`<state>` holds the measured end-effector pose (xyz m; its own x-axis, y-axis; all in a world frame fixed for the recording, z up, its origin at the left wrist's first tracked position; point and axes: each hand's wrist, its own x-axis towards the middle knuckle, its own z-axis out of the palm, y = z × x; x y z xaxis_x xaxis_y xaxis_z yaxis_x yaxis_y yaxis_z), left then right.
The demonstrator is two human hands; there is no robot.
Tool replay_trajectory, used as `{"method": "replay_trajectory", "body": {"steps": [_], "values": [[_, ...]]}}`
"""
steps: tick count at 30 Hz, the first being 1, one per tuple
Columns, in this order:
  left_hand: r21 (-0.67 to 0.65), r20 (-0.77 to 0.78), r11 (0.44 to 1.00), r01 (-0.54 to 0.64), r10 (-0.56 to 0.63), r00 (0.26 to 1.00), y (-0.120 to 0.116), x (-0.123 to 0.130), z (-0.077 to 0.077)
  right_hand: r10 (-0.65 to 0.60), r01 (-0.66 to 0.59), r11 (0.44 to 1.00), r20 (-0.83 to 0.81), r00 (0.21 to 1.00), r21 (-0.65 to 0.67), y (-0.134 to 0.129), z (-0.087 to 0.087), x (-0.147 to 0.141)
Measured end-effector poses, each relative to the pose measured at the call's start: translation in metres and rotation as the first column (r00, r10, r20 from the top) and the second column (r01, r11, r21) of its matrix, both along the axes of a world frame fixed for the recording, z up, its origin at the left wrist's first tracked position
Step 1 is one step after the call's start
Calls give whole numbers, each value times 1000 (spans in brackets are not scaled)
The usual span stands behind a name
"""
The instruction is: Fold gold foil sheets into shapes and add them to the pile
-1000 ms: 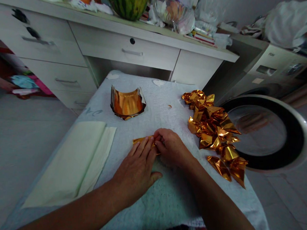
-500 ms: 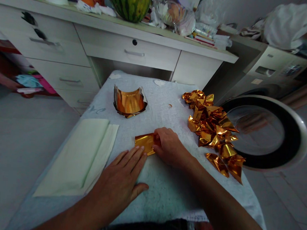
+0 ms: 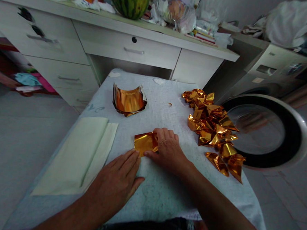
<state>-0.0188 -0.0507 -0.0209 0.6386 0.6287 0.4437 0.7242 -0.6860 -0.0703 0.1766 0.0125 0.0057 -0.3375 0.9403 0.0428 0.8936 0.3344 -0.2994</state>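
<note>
One gold foil rectangle [image 3: 142, 142] risked creasing crookedly under the curled fingers of the right hand [image 3: 169, 150], their pinch unclear, if the left hand [image 3: 116, 178], fingers pressed together, slipped.

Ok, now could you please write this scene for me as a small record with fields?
Left hand: fingers extended, fingertips at near-left corner of flat shiny gold foil sheet
Right hand: over the foil's right end; grip unclear
Beyond the hands: curved stack of copper-gold foil sheets
Person's left: flat pale-green folded sheet, material unclear
Person's right: pile of folded, angular gold foil pieces
Surface: pale-blue cloth
Background: white drawer cabinet, striped green watermelon
</note>
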Motion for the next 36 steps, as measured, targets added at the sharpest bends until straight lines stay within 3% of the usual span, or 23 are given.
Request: {"method": "replay_trajectory", "body": {"steps": [5,22,31,33,36], "values": [[-3,-11,1000,10,-10,1000,1,-3,1,19,-21,999,-51,999,-30,5,-1,13],[16,-4,1000,7,-7,1000,3,-9,2,-92,88,983,-22,995,-163,15,10,48],[60,34,998,3,-5,999,1,-11,-3,-39,28,992,-93,995,-122,20,3,60],[23,54,1000,-6,5,999,1,-12,0,-37,26,993,-94,995,-113,21,2,60],[-132,112,991,-39,54,992,4,-11,10,-41,31,994,-95,995,-106,21,1,60]]}}
